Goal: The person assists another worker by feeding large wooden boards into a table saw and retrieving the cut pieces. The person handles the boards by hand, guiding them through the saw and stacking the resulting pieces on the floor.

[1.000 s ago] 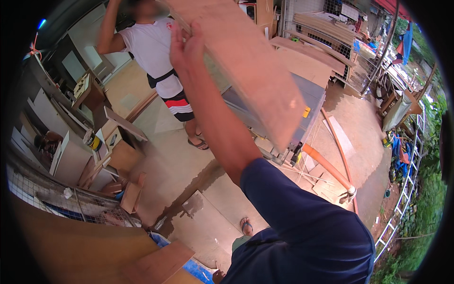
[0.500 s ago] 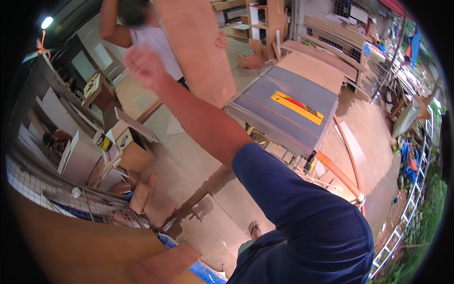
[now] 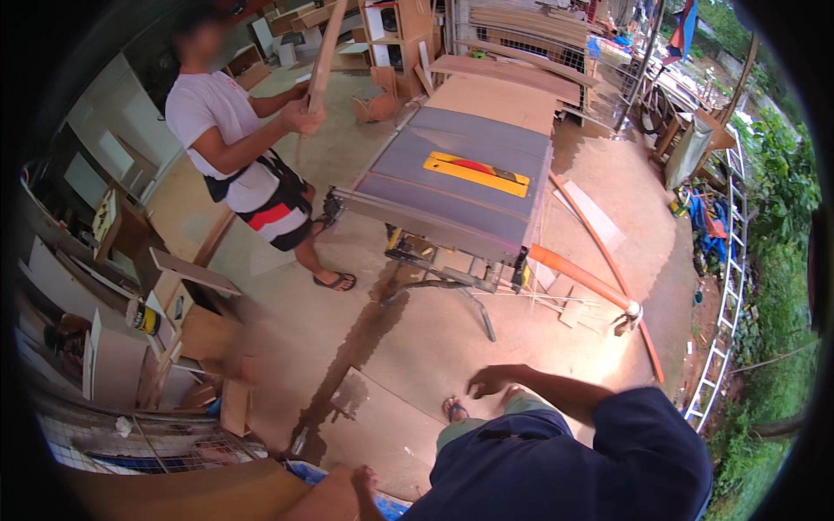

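My right hand (image 3: 493,379) hangs in front of my body, above my sandalled feet, with loosely parted fingers and nothing in them. Low in the picture, my left hand (image 3: 366,480) is beside the edge of a brown board (image 3: 317,502); how its fingers are set is not clear. Ahead stands a table saw (image 3: 408,165) with a grey top and a yellow insert (image 3: 478,174) around the red-marked blade slot. At its left a person in a white shirt (image 3: 204,108) holds a long wooden board (image 3: 327,61) with both hands, tilted up and nearly edge-on.
An orange pipe (image 3: 578,273) runs from the saw over the floor. Wooden boxes and offcuts (image 3: 204,334) crowd the left side. Stacked planks (image 3: 530,30) lie behind the saw. A white ladder (image 3: 725,321) lies along the right, beside green plants.
My right arm has dropped from its raised reach toward the upper left. The person's board has turned from broad face to edge. My view has shifted, and my left hand now shows.
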A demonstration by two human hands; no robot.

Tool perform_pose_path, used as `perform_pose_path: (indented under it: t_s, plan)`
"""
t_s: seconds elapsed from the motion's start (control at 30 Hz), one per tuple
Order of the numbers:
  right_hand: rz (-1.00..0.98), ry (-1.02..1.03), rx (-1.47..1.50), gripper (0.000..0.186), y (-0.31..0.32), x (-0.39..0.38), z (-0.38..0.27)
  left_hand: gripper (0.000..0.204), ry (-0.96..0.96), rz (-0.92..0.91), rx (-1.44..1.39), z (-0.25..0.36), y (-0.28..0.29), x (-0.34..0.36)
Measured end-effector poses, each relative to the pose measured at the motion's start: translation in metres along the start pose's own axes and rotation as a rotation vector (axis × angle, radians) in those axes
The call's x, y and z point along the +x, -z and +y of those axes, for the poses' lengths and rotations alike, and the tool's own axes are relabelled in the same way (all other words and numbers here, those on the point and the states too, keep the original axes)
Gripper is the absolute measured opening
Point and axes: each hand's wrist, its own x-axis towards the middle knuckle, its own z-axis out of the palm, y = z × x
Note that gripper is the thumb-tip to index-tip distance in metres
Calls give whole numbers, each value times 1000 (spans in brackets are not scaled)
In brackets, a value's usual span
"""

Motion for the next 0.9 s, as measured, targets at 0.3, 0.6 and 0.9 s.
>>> perform_pose_path:
  t_s: [0.3, 0.6, 0.9]
  plan:
    - [1170, -906, 1529, 23, -211, -198, 143, 13, -10, 24, 69, 158, -110, 85]
    - [977, -814, 1444, 33, -342, -227, 261, 23, -355, -231, 338, 191, -377, 2]
    - [1128, -786, 1723, 27, -200, -328, 332, 36, -816, 114, 299, 291, -549, -90]
